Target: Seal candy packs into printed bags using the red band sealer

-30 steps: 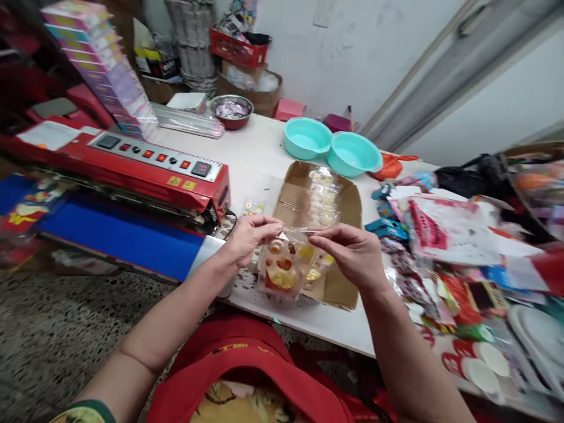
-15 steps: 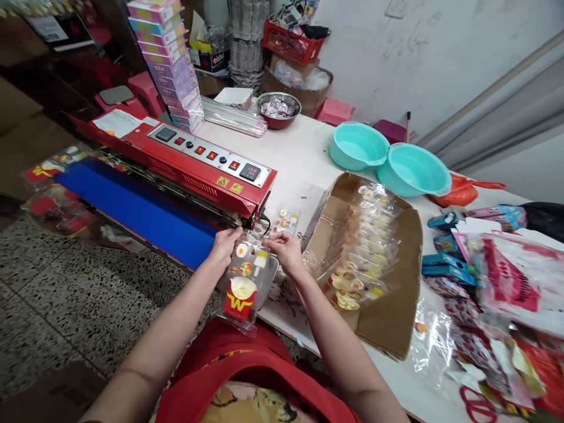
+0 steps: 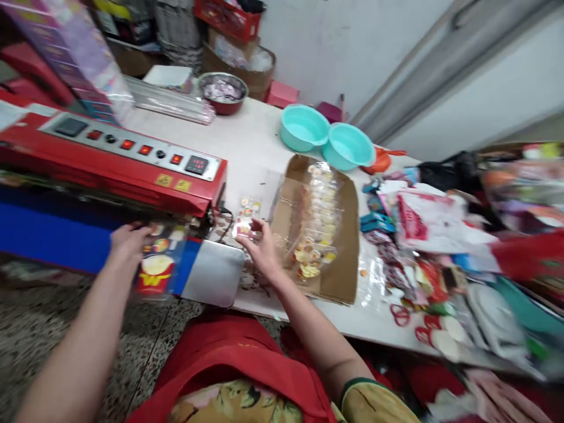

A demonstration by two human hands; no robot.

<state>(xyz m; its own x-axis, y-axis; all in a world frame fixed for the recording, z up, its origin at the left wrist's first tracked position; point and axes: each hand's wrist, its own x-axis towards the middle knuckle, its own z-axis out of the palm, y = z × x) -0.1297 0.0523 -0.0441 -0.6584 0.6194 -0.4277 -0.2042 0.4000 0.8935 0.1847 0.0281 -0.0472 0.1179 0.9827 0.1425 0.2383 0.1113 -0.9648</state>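
Observation:
My left hand (image 3: 127, 242) rests on a clear packet of toy food pieces (image 3: 159, 264) that lies on the blue belt (image 3: 53, 235) of the red sealing machine (image 3: 132, 161). The fingers lie over the packet's top edge; the frame is blurred there. My right hand (image 3: 263, 249) is on the white table (image 3: 251, 141) by the machine's end, fingertips closed on a small clear packet (image 3: 244, 228). Just right of that hand, a flattened cardboard box (image 3: 339, 235) carries a row of filled clear packets (image 3: 315, 229).
Two teal basins (image 3: 328, 138) and a metal bowl (image 3: 222, 91) stand at the back of the table. A heap of bags, cards and red scissors (image 3: 434, 258) covers the right side. Stacked boxes (image 3: 73, 53) rise behind the machine.
Both hands held one packet at the machine's end. Now the left hand has carried it left onto the blue belt, and the right hand has let go and moved to a small packet on the table.

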